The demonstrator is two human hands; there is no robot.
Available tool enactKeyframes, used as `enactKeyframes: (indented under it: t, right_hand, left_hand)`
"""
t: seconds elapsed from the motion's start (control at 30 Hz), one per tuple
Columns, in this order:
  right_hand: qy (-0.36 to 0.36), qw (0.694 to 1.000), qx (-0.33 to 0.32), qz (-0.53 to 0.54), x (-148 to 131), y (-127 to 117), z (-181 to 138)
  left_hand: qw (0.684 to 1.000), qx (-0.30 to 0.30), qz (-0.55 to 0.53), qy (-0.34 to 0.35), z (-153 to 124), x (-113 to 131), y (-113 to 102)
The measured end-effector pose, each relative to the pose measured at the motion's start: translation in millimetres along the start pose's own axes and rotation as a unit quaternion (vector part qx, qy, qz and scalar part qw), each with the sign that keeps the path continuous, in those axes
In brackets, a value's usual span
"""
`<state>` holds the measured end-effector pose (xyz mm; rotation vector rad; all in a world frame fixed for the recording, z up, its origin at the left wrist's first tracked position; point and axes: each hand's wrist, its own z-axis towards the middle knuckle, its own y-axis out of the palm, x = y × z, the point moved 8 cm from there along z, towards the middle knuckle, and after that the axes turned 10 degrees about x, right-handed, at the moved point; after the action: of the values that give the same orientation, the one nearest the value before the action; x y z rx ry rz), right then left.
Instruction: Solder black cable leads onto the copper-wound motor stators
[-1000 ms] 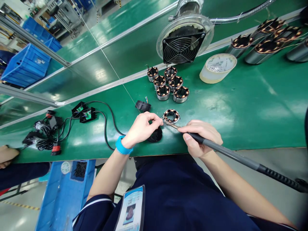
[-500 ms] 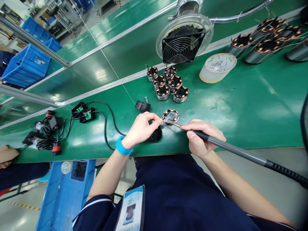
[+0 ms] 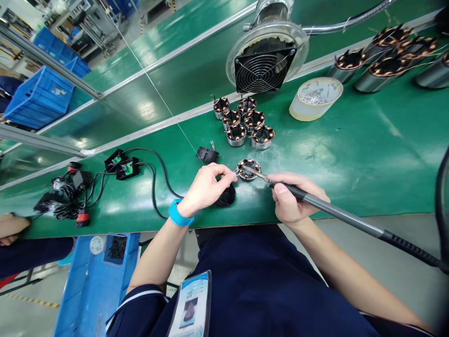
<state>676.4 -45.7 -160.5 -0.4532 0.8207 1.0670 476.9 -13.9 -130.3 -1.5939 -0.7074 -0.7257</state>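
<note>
A small copper-wound stator (image 3: 248, 169) lies on the green bench (image 3: 351, 154) in front of me. My right hand (image 3: 293, 196) grips a soldering iron (image 3: 336, 213) like a pen, its metal tip resting over the stator's top. My left hand (image 3: 205, 187), with a blue wristband, is pinched shut beside the stator's left edge, holding something thin that I cannot make out. A black round part (image 3: 226, 196) lies partly hidden under that hand.
Several more stators (image 3: 243, 122) are grouped behind, below a fume fan (image 3: 264, 65). A tape roll (image 3: 315, 98) and larger stators (image 3: 382, 68) sit at right. Black cables and connector boxes (image 3: 121, 164) lie left. Another person's hand (image 3: 10, 227) shows at far left.
The iron's tip has moved from the stator's near edge up over its top, and my right hand shifted slightly right. Smoke seen half a second ago has cleared. My left hand stayed put.
</note>
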Motion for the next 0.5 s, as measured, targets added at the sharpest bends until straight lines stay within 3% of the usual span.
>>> enactKeyframes:
  t: [0.13,0.5]
  right_hand:
    - [0.001,1.0,-0.001,-0.028,-1,2,1]
    - [-0.08,0.994,-0.03,-0.061,-25,23,22]
  left_hand:
    - [1.0,-0.002,0.0,0.0,0,0,1]
    - [1.0,-0.002,-0.007,-0.004,0,-1,0]
